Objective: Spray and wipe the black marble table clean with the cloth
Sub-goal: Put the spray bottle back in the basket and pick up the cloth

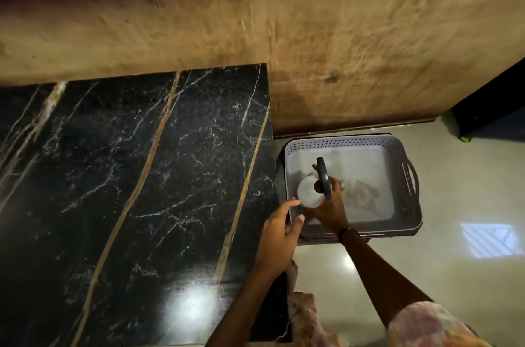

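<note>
I am at the very start: fetching my tools. My right hand (329, 204) is down in the grey basket (403, 221) on the floor, at about three o'clock from the counter (136, 176), with its fingers wrapped round the spray bottle (311, 193), just below the black trigger head. My left hand (279, 236) hangs over the counter's right edge, fingers loosely spread, fingertips touching or nearly touching the basket's near-left corner; it holds nothing that I can see.

The black marble itself, veined in gold and white, looks dry and unsprayed as far as I can judge, so nothing of the wiping is yet done.

Next, I reckon, the bottle must come up and over toward nine o'clock, nozzle turned to the marble, and the cloth (362, 194) must be picked out of the basket, most likely by my free left hand.

What I take for the cloth is only a dim, crumpled shape on the basket floor at three o'clock from the bottle; it is blurred, and I cannot swear to it. The counter's left and near parts run out of view. How full the bottle is I cannot make out. A bright glare sits on the marble near six o'clock and hides any dirt there.
</note>
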A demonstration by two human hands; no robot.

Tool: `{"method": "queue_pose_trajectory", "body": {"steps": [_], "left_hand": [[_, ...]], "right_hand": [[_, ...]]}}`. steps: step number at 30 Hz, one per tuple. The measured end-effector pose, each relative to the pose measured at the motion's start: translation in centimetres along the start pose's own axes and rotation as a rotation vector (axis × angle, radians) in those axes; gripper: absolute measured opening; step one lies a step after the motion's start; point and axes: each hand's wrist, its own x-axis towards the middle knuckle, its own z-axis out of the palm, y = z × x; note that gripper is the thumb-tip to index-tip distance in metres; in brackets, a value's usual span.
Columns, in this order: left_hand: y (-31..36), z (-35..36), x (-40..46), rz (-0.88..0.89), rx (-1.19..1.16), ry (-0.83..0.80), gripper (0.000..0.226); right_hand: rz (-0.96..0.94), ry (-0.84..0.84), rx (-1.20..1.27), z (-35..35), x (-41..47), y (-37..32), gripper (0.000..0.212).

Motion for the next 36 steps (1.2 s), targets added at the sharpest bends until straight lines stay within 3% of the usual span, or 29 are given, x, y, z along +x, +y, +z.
{"method": "queue_pose_trajectory", "body": {"steps": [6, 13, 16, 19, 22, 28, 32, 36], "left_hand": [[-1.5, 0.6, 0.0, 0.01, -0.011, 0.024, 0.032], [-0.7, 0.2, -0.1, 0.0, 0.002, -0.019, 0.027], [-0.1, -0.6, -0.6, -0.045, -0.031, -0.043, 0.026], [0.6, -1.8, -1.8, -0.059, -0.077, -0.042, 0.026], [0.7, -3.8, -3.5, -0.047, -0.138, -0.009, 0.025], [-3.1, -9.8, -7.5, -0.071, -0.328, 0.132, 0.02], [-6.9, -16.2, -10.7, -0.097, -0.409, 0.239, 0.022], [-12.0, -25.1, -15.1, -0.135, -0.43, 0.451, 0.018]], "right_hand": [[0.057, -0.01, 0.098, 0.5, 0.9, 1.1, 0.095], [0.065, -0.076, -0.03, -0.3, 0.3, 0.8, 0.106], [0.131, -0.029, -0.049, -1.0, -2.2, 0.0, 0.083], [0.257, -0.042, 0.0, -2.8, -6.6, -2.0, 0.04], [0.163, -0.043, -0.054, -3.6, -10.7, -4.9, 0.013], [-0.003, -0.216, 0.011, 0.2, -14.2, -15.6, 0.014], [-0.113, -0.394, -0.04, 6.5, -15.5, -21.9, 0.016], [-0.199, -0.522, -0.079, 14.7, -17.6, -28.7, 0.016]]}}
